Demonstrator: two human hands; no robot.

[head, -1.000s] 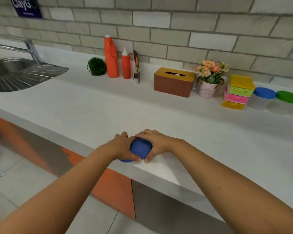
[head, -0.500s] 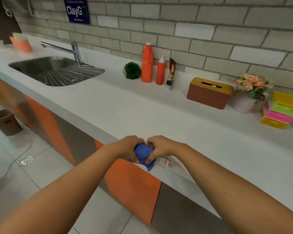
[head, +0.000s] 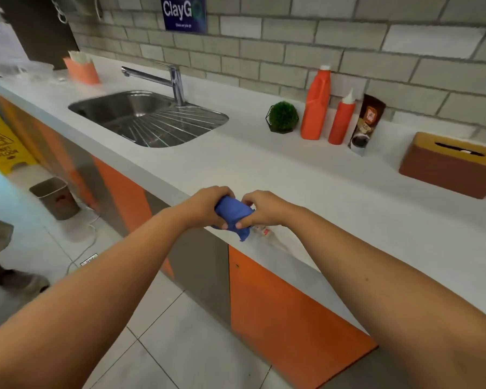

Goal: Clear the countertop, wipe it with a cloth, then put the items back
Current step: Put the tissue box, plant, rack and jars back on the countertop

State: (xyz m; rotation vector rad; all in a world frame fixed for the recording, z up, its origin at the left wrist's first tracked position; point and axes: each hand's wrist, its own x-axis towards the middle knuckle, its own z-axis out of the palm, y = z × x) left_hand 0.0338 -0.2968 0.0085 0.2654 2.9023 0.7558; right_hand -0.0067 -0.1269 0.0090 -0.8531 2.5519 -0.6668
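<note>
Steel sink (head: 152,119) — nothing visible inside

On the countertop (head: 264,169), the sink (head: 148,117) lies left of the bottles (head: 316,105) and tissue box (head: 449,167).

Both hands met at the front edge of the white countertop (head: 306,175), the left hand (head: 205,204) and the right hand (head: 264,209) each clenched on a bunched blue cloth (head: 233,214) between them, one corner of it hanging over the edge. A small white label (head: 261,230) lay just beside the cloth. Along the back edge stood a green ball plant (head: 282,117), a tall orange bottle (head: 316,105), a smaller orange squeeze bottle (head: 341,122), a brown sachet (head: 366,124) and a brown tissue box (head: 449,167). The steel sink (head: 149,117) sat toward the left end.
</note>
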